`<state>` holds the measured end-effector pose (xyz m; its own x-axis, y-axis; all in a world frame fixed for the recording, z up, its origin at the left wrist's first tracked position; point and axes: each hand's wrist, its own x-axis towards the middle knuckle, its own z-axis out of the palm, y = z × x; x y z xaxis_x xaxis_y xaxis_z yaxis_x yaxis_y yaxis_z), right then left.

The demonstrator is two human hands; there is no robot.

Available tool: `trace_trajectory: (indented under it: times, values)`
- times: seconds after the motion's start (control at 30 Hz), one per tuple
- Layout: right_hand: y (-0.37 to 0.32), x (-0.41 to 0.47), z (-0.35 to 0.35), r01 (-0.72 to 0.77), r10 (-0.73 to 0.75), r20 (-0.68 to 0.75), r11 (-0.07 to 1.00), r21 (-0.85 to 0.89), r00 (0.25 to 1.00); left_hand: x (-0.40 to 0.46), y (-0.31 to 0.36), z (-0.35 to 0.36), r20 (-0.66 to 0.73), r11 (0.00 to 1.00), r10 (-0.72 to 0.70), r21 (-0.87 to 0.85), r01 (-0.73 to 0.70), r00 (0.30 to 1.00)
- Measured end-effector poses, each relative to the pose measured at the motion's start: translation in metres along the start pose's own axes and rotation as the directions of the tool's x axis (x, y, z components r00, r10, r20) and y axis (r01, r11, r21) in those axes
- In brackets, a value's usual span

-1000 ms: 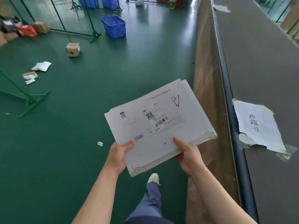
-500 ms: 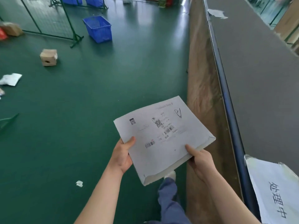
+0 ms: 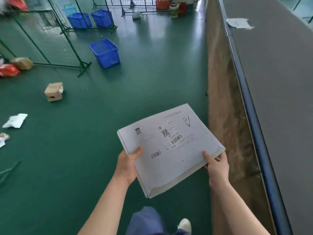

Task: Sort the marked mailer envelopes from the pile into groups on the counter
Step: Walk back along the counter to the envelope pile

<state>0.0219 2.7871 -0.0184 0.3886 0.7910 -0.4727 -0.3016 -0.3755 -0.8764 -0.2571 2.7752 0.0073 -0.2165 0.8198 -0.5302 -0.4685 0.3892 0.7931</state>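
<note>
The left hand (image 3: 127, 164) grips the near left edge of a thin stack of flat white paper mailer envelopes (image 3: 169, 148), thumb pressed on top and fingers curled out of sight underneath, while the right hand (image 3: 216, 167) holds the near right corner the same way, thumb on the top sheet and fingertips showing below the edge. The stack is carried level in the air between the two hands, over the glossy green floor (image 3: 84, 150) and just beside the bench, not resting on anything. On the uppermost envelope a printed shipping label with barcodes (image 3: 175, 139) faces up, and a black handwritten mark (image 3: 186, 122) sits near its far right corner; how many envelopes lie beneath I cannot tell, though at least two edges show at the left. To the person's right runs the long grey-topped bench (image 3: 279, 99) with its blue front rail (image 3: 250, 106), and a torn white paper scrap (image 3: 239, 23) lies on it far ahead. Off to the left stand a blue plastic crate (image 3: 105, 52), a small brown cardboard box (image 3: 53, 91) and green wire fencing (image 3: 55, 44). The step in hand looks to be carrying the batch toward a sorting spot. The next move calls for reading that mark, finding its matching group on the bench, and freeing one hand to lay the top envelope down.
</note>
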Motion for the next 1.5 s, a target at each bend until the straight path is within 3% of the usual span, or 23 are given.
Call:
trace_trajectory:
  times: [0.07,0.2,0.33,0.43,0.53,0.77,0.9,1.03,1.13,1.33,1.43,1.5]
  values:
    - [-0.022,0.038,0.029,0.102,-0.1,0.026,0.991,-0.09,0.995,0.038,0.016,0.01,-0.04,1.0,0.013,-0.014,-0.014,0.999]
    - [-0.05,0.126,0.102,0.133,-0.13,0.026,0.981,-0.138,0.991,0.141,0.047,0.033,-0.105,0.998,0.004,-0.066,-0.011,0.994]
    - [-0.086,0.219,0.177,0.193,-0.19,0.035,0.966,-0.174,0.981,0.26,0.097,0.064,-0.058,0.993,0.005,-0.119,-0.011,0.998]
    - [-0.13,0.283,0.241,0.147,-0.148,-0.01,0.985,-0.089,0.989,0.346,0.149,0.094,-0.026,0.993,-0.006,-0.119,0.003,1.0]
    - [-0.176,0.333,0.297,0.192,-0.194,-0.022,0.979,-0.061,0.981,0.409,0.205,0.123,0.015,0.991,-0.015,-0.135,0.017,1.0]
    - [-0.242,0.475,0.348,0.119,-0.128,-0.145,0.99,-0.071,0.981,0.544,0.261,0.196,0.025,0.998,-0.057,-0.032,0.057,0.998]
    - [-0.272,0.57,0.356,0.06,-0.046,-0.114,0.99,0.131,0.992,0.629,0.28,0.255,0.03,0.996,-0.053,0.07,0.051,0.998]
    - [-0.307,0.669,0.381,-0.064,0.06,0.024,0.875,0.479,0.998,0.727,0.313,0.337,-0.002,0.993,-0.023,0.117,0.023,1.0]
    - [-0.353,0.743,0.413,-0.115,0.077,0.091,0.819,0.562,0.993,0.79,0.349,0.4,-0.09,0.993,0.003,0.117,0.008,0.996]
    - [-0.461,0.863,0.473,0.084,-0.14,0.152,0.941,0.327,0.978,0.882,0.395,0.485,-0.208,0.998,0.015,0.058,-0.003,0.978]
    - [-0.493,0.917,0.5,0.249,-0.278,0.178,0.953,0.17,0.944,0.932,0.414,0.519,-0.191,1.0,0.016,-0.011,-0.018,0.981]
    - [-0.51,0.964,0.518,0.284,-0.303,0.165,0.95,0.131,0.939,0.979,0.423,0.539,-0.186,0.999,0.013,-0.026,-0.019,0.983]
